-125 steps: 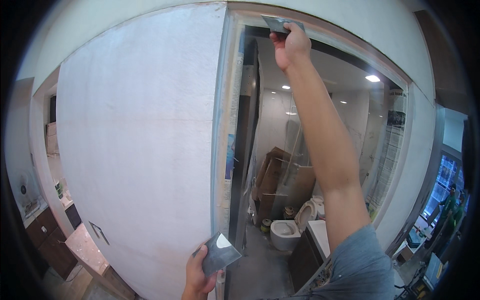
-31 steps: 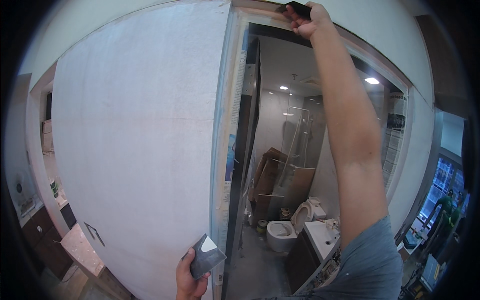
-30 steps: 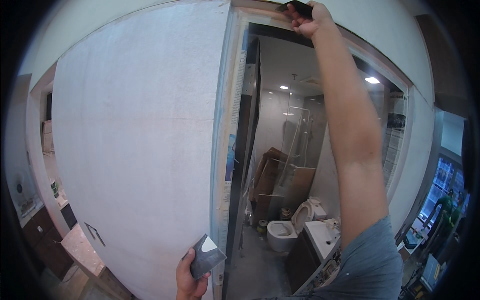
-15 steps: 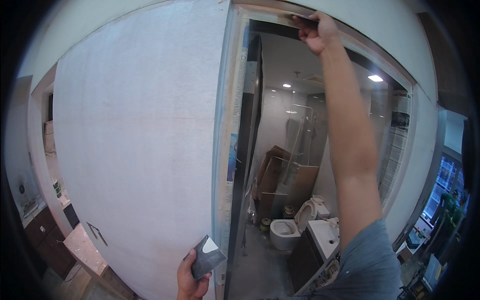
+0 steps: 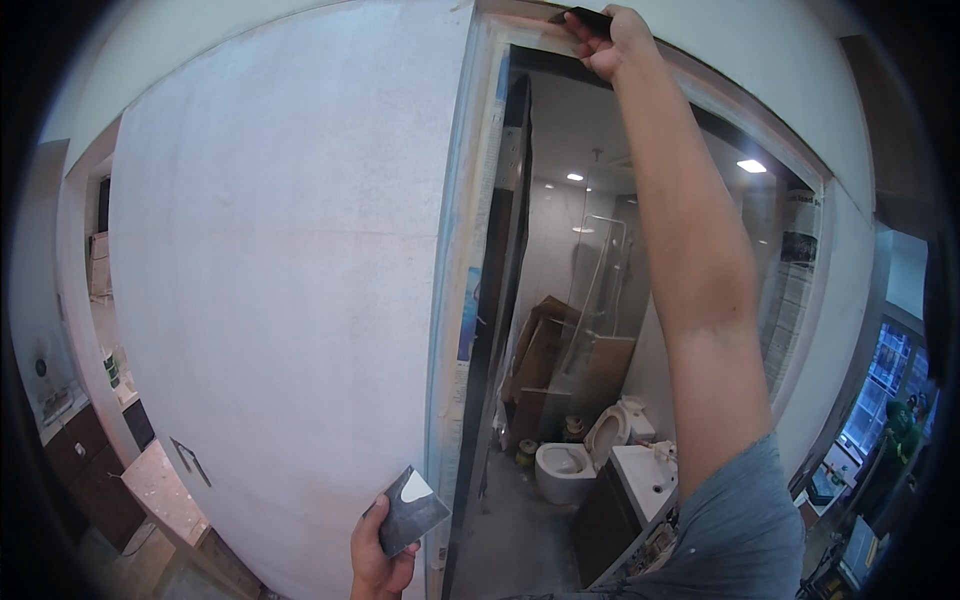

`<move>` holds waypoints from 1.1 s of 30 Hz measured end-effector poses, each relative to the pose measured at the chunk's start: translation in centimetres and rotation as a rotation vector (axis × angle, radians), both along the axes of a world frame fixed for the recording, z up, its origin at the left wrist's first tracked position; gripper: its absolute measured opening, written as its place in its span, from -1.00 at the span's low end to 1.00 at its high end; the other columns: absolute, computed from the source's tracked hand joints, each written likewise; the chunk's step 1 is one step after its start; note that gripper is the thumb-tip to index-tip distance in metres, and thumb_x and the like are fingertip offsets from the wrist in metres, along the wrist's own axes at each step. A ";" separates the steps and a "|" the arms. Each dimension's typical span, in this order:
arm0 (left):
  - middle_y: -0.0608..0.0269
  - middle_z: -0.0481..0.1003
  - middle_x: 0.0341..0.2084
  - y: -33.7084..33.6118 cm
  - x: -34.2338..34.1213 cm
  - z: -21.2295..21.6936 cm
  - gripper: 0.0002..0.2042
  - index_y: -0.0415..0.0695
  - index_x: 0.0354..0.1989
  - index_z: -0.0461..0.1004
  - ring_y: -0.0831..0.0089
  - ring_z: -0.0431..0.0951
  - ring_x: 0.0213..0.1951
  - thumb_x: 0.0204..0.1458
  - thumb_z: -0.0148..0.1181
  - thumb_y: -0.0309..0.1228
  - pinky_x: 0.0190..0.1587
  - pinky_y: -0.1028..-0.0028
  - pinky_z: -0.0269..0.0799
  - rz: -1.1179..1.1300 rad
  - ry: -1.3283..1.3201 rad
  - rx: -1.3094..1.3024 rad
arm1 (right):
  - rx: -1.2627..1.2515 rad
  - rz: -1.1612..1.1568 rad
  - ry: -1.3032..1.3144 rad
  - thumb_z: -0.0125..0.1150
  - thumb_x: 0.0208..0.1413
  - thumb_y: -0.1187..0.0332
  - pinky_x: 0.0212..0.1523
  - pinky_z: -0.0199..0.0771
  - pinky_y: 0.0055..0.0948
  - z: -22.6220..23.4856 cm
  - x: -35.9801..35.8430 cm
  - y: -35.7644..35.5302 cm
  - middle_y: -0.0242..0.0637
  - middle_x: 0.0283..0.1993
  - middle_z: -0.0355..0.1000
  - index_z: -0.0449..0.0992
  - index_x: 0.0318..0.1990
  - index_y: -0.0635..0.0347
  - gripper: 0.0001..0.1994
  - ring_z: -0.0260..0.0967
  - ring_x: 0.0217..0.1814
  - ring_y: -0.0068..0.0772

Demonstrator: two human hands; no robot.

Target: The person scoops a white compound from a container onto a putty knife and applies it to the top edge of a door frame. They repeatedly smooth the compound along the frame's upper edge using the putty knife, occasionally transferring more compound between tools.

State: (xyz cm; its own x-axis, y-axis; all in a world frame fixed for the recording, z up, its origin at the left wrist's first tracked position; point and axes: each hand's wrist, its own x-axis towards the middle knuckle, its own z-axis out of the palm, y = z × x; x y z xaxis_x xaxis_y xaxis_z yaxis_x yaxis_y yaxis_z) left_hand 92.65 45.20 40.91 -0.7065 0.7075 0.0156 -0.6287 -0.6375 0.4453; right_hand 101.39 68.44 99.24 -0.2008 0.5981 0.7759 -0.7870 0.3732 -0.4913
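Observation:
My right hand (image 5: 612, 38) is raised high and presses a dark flat scraper (image 5: 585, 18) against the top of the door frame (image 5: 760, 115), close to its left corner. My left hand (image 5: 378, 548) hangs low by the frame's left post (image 5: 462, 300) and holds a small dark square plate (image 5: 410, 510) with a dab of white filler on it. A large white plastered wall (image 5: 270, 300) fills the view to the left of the doorway.
Through the doorway is a bathroom with a white toilet (image 5: 575, 465), a white basin on a dark cabinet (image 5: 630, 490), leaning cardboard sheets (image 5: 560, 365) and a glass shower screen. Dark low cabinets (image 5: 90, 480) stand at the far left. A window (image 5: 880, 400) is at the right.
My right hand slid the scraper left along the top of the door frame toward the corner. My left hand with the plate stayed low and barely moved.

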 end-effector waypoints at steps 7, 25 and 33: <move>0.12 0.65 -0.23 0.0 -0.1 0.1 -0.66 -0.28 0.12 0.45 0.42 0.69 -0.42 0.32 0.04 -0.29 -0.65 0.56 0.53 -0.044 0.042 0.055 | 0.160 0.318 -0.007 -0.20 0.32 0.36 -0.02 0.17 -0.16 1.7 3.8 5.0 0.08 0.02 0.53 0.37 0.06 0.26 -0.71 0.59 -0.11 -0.37; 0.14 0.65 -0.23 0.1 0.0 -0.4 -0.67 -0.27 0.10 0.45 0.42 0.69 -0.41 0.33 0.02 -0.30 -0.64 0.56 0.53 -0.015 0.001 0.009 | 0.085 -0.061 0.031 -0.10 0.23 0.35 -0.18 0.22 -0.25 0.6 2.8 4.2 -0.08 -0.18 0.58 0.31 -0.08 0.19 -0.82 0.60 -0.20 -0.34; 0.12 0.65 -0.22 0.3 -0.2 -0.5 -0.66 -0.27 0.12 0.45 0.41 0.70 -0.39 0.33 0.02 -0.29 -0.63 0.56 0.55 -0.051 0.010 0.048 | 0.085 0.156 -0.039 -0.24 0.35 0.33 -0.09 0.23 -0.24 2.8 6.0 5.6 0.10 -0.01 0.55 0.34 0.11 0.31 -0.67 0.58 -0.14 -0.36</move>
